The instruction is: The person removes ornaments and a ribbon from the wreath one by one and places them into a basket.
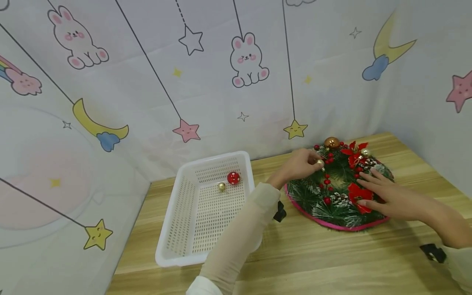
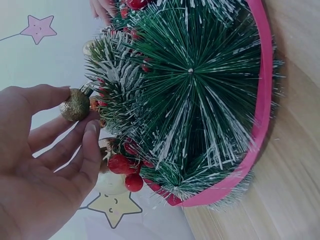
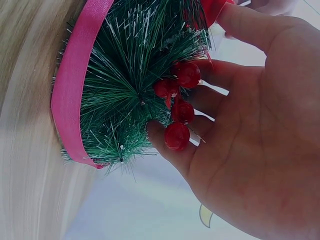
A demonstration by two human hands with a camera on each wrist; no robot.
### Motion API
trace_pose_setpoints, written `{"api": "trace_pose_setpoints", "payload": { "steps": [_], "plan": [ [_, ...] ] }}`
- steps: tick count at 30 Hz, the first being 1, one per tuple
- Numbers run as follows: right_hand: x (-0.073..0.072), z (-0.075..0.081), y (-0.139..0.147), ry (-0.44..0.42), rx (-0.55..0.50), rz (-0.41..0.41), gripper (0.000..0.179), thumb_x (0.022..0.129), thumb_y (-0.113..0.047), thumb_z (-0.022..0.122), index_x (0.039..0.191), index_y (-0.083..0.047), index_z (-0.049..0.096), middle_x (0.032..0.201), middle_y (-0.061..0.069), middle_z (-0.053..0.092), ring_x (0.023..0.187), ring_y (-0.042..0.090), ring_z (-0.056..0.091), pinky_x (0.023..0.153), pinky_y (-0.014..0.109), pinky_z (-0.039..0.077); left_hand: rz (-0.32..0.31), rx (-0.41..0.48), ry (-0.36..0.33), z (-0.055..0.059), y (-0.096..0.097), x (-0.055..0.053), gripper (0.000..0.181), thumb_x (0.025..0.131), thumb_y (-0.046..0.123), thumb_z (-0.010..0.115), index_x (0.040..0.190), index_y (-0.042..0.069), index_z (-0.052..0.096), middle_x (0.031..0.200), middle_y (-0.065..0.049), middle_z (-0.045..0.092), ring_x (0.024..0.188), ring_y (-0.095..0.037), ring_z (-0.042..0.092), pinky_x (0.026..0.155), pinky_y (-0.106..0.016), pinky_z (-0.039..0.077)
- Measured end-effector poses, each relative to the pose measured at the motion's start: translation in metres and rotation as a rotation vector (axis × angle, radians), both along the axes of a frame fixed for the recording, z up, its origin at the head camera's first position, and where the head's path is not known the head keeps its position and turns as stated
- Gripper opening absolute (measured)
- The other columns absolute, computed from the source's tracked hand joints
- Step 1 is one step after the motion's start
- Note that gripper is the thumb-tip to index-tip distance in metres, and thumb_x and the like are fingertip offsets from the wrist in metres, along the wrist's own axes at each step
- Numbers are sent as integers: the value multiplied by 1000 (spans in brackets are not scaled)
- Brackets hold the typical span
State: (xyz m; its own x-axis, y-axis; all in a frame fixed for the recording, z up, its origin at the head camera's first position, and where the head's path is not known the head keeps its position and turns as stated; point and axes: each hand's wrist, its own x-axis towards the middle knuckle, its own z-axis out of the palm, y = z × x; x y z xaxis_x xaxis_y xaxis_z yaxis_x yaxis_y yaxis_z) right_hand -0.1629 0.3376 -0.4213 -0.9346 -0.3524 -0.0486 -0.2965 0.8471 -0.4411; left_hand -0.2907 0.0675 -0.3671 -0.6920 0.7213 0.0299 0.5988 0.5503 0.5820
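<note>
A green Christmas wreath (image 1: 309,200) with a pink ribbon edge lies on the table, set with red berries, pinecones and red poinsettias. Above its left side my left hand (image 1: 300,164) pinches a small gold glitter bauble (image 2: 76,106) between thumb and fingertips; the bauble's cap points toward the wreath. My right hand (image 1: 396,198) rests on the wreath's right side with fingers spread, by a red poinsettia (image 1: 359,197). In the right wrist view, red berries (image 3: 177,135) sit against its fingers. A larger copper-gold bauble (image 1: 332,142) is at the wreath's far edge.
Left of the wreath stands a white plastic basket (image 1: 167,229), holding a red spotted bauble (image 1: 233,178) and a small gold bauble (image 1: 221,187). A printed curtain (image 1: 214,98) hangs behind the wooden table (image 1: 295,262).
</note>
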Motion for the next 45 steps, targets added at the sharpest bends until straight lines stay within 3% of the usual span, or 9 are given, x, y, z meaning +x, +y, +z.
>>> {"api": "trace_pose_setpoints", "payload": {
  "steps": [13, 20, 31, 39, 45],
  "plan": [
    [0, -1, 1, -3, -1, 2, 79, 103, -43, 66, 160, 5, 38, 168, 34, 24, 159, 56, -3, 110, 83, 27, 46, 30, 34, -6, 4, -3, 34, 109, 26, 58, 137, 8, 69, 121, -7, 75, 101, -12, 70, 79, -18, 52],
    [0, -1, 1, -2, -9, 0, 79, 103, -43, 66, 160, 4, 38, 168, 34, 24, 160, 56, -2, 110, 84, 27, 26, 76, 11, -8, 8, -5, 37, 107, 22, 63, 141, 8, 66, 131, -6, 74, 115, -15, 71, 90, -19, 56],
    [-1, -2, -1, -3, -7, -1, 78, 103, -43, 66, 159, 4, 39, 168, 33, 26, 159, 58, 1, 110, 84, 28, -17, 86, -4, -11, 16, -6, 36, 105, 22, 66, 139, 12, 69, 132, -4, 72, 117, -17, 72, 89, -16, 56],
    [-1, -2, 1, 7, 4, 0, 77, 103, -43, 66, 159, 3, 40, 168, 33, 27, 159, 58, 3, 109, 84, 29, -19, 36, 31, -9, 25, -4, 38, 105, 28, 66, 141, 15, 67, 130, 0, 74, 112, -9, 71, 87, -14, 54],
    [-1, -1, 1, -5, -9, -3, 78, 103, -43, 66, 159, 4, 39, 168, 33, 25, 159, 57, 1, 110, 84, 27, -14, -39, 141, -6, 29, -4, 36, 107, 22, 63, 141, 9, 66, 126, -3, 75, 104, -11, 71, 80, -16, 52]
  ]
}}
